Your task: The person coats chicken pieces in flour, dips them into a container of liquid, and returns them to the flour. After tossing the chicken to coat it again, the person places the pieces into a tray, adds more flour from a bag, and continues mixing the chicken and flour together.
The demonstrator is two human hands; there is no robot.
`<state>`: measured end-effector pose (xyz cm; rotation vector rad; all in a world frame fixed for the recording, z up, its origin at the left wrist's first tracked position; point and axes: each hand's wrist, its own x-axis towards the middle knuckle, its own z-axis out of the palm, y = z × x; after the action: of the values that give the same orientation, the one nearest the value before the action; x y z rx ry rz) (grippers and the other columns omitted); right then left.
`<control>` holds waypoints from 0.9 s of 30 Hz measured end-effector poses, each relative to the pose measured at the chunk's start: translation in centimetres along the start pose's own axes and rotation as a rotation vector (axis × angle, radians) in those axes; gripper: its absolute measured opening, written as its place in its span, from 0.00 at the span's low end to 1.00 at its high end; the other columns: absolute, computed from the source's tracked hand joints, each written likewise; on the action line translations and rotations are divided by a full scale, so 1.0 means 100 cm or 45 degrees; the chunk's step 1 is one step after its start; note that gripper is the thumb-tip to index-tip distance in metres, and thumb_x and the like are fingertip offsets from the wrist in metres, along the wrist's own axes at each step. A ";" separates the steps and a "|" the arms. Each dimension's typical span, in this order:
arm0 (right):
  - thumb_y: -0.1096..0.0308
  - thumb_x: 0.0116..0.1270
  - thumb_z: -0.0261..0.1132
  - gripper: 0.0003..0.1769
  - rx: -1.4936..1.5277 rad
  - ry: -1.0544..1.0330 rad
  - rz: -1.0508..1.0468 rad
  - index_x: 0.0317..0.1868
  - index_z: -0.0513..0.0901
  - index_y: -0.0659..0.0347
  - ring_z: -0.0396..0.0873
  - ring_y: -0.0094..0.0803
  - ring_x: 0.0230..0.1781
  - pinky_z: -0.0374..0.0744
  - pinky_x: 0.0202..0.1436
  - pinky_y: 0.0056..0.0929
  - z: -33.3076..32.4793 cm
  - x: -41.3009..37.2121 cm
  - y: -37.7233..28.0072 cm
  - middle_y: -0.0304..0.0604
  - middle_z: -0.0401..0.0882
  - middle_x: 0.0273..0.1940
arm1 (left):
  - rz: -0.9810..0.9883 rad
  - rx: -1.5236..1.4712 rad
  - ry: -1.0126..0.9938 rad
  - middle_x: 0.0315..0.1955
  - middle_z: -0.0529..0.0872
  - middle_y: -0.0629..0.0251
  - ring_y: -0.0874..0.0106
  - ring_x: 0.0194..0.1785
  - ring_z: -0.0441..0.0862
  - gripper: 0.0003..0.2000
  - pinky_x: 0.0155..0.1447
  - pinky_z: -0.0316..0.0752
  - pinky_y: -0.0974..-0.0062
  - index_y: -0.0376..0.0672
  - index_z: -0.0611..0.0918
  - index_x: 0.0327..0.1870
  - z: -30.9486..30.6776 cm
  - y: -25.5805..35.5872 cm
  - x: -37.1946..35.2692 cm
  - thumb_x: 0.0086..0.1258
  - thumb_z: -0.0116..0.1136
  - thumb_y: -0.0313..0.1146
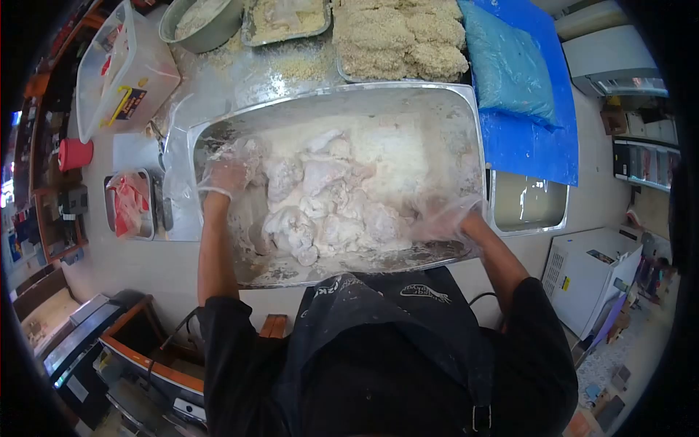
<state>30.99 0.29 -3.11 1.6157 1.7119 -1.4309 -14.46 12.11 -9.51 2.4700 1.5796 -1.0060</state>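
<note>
A large metal tub [477,138] holds white flour [400,146] and several flour-coated meat pieces [324,204]. Inside its left end, my left hand [229,175], in a clear plastic glove, is at the floury pieces; its fingers are blurred and partly covered. My right hand [444,217], also gloved in clear plastic, reaches in at the right, beside the coated pieces. Motion and the loose glove smear its fingers, so I cannot make out what either hand holds.
Behind the tub stand a tray of crumb-coated pieces [400,36], a crumb tray [285,20] and a round pan [200,22]. A plastic bin [131,73] is at left, a blue bag [507,62] at right, and a pan of liquid [528,200] beside the tub.
</note>
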 end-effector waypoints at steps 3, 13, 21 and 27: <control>0.49 0.60 0.60 0.32 0.128 0.116 -0.155 0.57 0.71 0.66 0.79 0.38 0.41 0.79 0.46 0.35 0.011 -0.001 -0.007 0.51 0.78 0.45 | -0.012 -0.822 0.362 0.38 0.84 0.56 0.60 0.43 0.82 0.17 0.51 0.74 0.63 0.40 0.80 0.50 0.016 -0.010 -0.010 0.64 0.52 0.40; 0.47 0.63 0.56 0.28 -0.404 0.397 -0.221 0.53 0.74 0.62 0.79 0.44 0.45 0.78 0.49 0.40 -0.021 0.097 -0.006 0.54 0.79 0.43 | 0.550 -0.298 -0.421 0.56 0.75 0.51 0.59 0.58 0.74 0.19 0.63 0.69 0.64 0.39 0.76 0.53 -0.187 0.157 -0.030 0.66 0.48 0.40; 0.48 0.65 0.55 0.30 -0.265 1.011 -0.484 0.62 0.69 0.56 0.80 0.46 0.41 0.79 0.45 0.42 -0.034 0.080 -0.054 0.58 0.75 0.50 | 0.324 -0.206 0.220 0.47 0.81 0.53 0.59 0.49 0.80 0.18 0.54 0.73 0.62 0.40 0.80 0.49 -0.105 0.065 -0.088 0.65 0.47 0.40; 0.62 0.59 0.58 0.25 0.526 0.439 -0.649 0.58 0.72 0.58 0.79 0.46 0.42 0.78 0.49 0.38 -0.038 0.137 -0.095 0.53 0.78 0.46 | 0.011 -0.191 0.326 0.38 0.85 0.52 0.58 0.41 0.84 0.14 0.45 0.76 0.61 0.40 0.85 0.37 -0.051 0.063 -0.063 0.62 0.49 0.38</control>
<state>20.18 12.11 -9.00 1.7959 2.2608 -1.9364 -8.44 5.89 -4.00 2.5801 1.6398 -0.5634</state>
